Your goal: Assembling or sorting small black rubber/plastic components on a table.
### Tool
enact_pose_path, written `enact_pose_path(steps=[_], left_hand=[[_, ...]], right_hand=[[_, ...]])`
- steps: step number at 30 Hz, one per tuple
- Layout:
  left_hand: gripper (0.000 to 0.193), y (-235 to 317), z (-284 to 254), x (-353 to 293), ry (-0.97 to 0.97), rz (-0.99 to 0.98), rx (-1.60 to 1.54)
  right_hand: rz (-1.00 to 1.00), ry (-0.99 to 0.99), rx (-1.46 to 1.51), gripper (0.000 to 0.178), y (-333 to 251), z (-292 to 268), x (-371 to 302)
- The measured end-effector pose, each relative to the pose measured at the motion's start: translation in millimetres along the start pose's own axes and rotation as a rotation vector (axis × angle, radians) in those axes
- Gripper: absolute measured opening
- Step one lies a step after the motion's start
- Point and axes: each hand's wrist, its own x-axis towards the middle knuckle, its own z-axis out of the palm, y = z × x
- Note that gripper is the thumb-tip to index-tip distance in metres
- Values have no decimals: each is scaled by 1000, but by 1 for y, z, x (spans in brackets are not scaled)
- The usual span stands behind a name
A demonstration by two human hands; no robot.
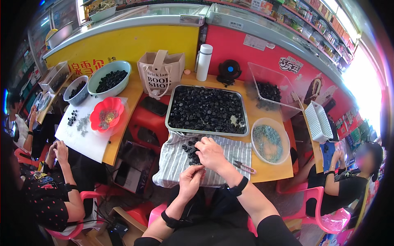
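Note:
Several small round black parts [191,152] lie in a loose pile on a grey-and-white striped cloth [172,160]. My right hand [211,154] is over the pile's right side, its bent fingertips down among the parts; whatever they grip is hidden. Closer to me, my left hand [190,182] is closed in a pinch at the cloth's front edge, and I cannot make out what it holds. Just beyond the cloth stands a metal tray [167,119] heaped with black parts. Small scissors-like snips [244,167] with pink handles rest right of my right hand.
Right of the tray are a round tub [286,143] of thin metal pieces and a clear bin [283,82]. Behind stand a canvas bag [164,67], a white bottle [204,61] and a black fan [229,70]. People sit at tables [108,155] on both sides.

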Motion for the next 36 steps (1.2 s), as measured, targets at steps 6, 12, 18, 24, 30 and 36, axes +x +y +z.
enact_pose_path(steps=[6, 12, 18, 24, 30, 36], left_hand=[[17, 1, 1, 4, -28, -22, -5], [19, 4, -1, 4, -15, -22, 8], [18, 0, 2, 4, -35, -2, 27], [16, 6, 2, 3, -11, -3, 43], [16, -3, -3, 4, -24, 12, 51], [17, 0, -3, 5, -43, -26, 19]], right_hand=[[30, 104, 168, 8, 19, -3, -10], [67, 200, 249, 6, 11, -8, -20], [117, 34, 1, 9, 5, 0, 7], [109, 9, -91, 14, -8, 6, 18], [240, -153, -147, 16, -21, 1, 35], [334, 4, 130, 13, -5, -12, 23]])
